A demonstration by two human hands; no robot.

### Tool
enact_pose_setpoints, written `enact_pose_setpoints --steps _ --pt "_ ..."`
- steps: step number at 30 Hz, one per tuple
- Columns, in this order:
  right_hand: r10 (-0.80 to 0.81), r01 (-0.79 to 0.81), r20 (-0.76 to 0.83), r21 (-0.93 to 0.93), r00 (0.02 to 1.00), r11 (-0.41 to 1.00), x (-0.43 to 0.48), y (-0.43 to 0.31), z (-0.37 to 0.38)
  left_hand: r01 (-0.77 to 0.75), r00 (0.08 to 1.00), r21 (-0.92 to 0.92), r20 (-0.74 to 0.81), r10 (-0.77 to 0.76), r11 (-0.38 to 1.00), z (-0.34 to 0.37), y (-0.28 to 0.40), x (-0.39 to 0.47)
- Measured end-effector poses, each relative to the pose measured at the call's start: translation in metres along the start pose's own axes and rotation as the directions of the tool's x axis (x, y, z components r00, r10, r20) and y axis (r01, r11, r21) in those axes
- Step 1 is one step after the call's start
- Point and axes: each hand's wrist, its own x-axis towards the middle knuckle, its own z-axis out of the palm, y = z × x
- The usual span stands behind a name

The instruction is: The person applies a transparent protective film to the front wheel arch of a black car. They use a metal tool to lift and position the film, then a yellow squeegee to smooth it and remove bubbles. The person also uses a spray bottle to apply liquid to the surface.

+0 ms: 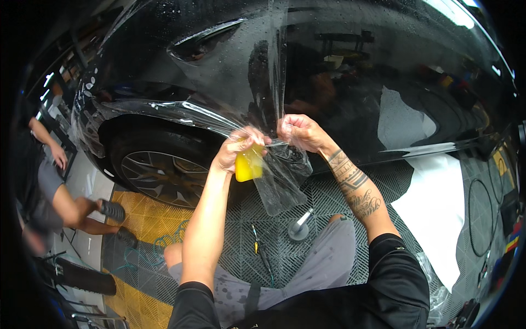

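A thin clear plastic film (pixel 283 185) hangs in folds from the lower edge of a wet black car fender (pixel 230 82), behind the front wheel (pixel 164 172). My left hand (pixel 242 150) grips a yellow squeegee (pixel 248 165) and also pinches the film, which partly covers the fingers. Close to its right, my right hand (pixel 302 133) is closed on the gathered film. From there a taut fold of film runs straight up the panel, and another stretch reaches left over the wheel arch. Water drops dot the panel.
A lamp-like tool with a round base (pixel 300 228) and a slim tool with a yellow part (pixel 257 246) lie on the grated floor tiles. A teal hose (pixel 164 242) coils at left. Another person (pixel 61 193) is at far left. A white sheet (pixel 435 205) lies at right.
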Motion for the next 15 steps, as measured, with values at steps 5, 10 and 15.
enact_pose_setpoints --steps 5,10,15 --pt "-0.032 0.037 -0.052 0.095 0.998 0.995 -0.005 -0.002 0.004 0.006 0.994 0.012 -0.108 -0.004 1.0 0.008 -0.001 -0.002" --pt "-0.128 0.175 -0.134 0.447 0.983 0.877 -0.008 0.019 0.016 0.005 0.99 -0.012 -0.14 -0.006 1.0 0.025 -0.002 -0.009" --pt "-0.189 0.188 -0.033 0.352 0.981 0.917 -0.011 0.038 0.026 0.139 0.976 0.268 -0.202 -0.085 0.953 0.033 0.013 -0.005"
